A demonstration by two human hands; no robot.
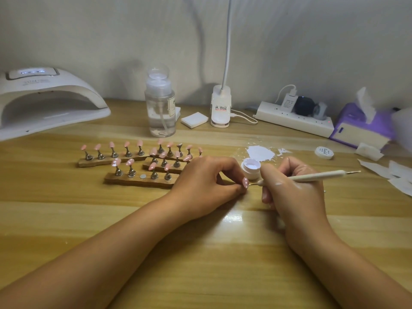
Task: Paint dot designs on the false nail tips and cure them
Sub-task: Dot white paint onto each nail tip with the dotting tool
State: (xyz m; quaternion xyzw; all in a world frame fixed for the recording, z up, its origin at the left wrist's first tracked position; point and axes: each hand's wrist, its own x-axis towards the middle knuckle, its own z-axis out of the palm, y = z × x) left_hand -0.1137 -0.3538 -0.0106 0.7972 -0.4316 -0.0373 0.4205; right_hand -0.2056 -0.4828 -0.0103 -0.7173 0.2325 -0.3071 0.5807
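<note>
White and domed, the curing lamp [44, 101] sits at the far left of the wooden bench [200, 253], its opening facing forward and a strip on its top lit. To its right lie wooden holder strips [138, 182] set close together, carrying small metal stands topped with pink nail tips [130, 162]; one spot on the nearest strip shows only a bare round disc. Behind them a clear pump bottle [160, 108] stands upright, part full of clear liquid, with a stack of white pads [194, 120] just beside it and the base of a clip lamp [220, 108] next along.

The left hand [207, 181] rests on the bench in front of the strips, its fingers curled and pinching one nail tip [245, 182], pink with white dots. The fine metal end of a dotting tool [312, 176] reaches the lower edge of that nail; whether it touches cannot be told. The right hand [294, 190] grips the tool like a pen, white smears across its back. Between the two hands, slightly behind, an open pot of pale gel [252, 168] stands upright, and beyond it a white splatter [260, 153] marks the bench. Further right are the pot's lid [324, 152], a power strip [294, 121] by the wall, a purple tissue box [361, 128] and loose paper scraps [396, 175].
</note>
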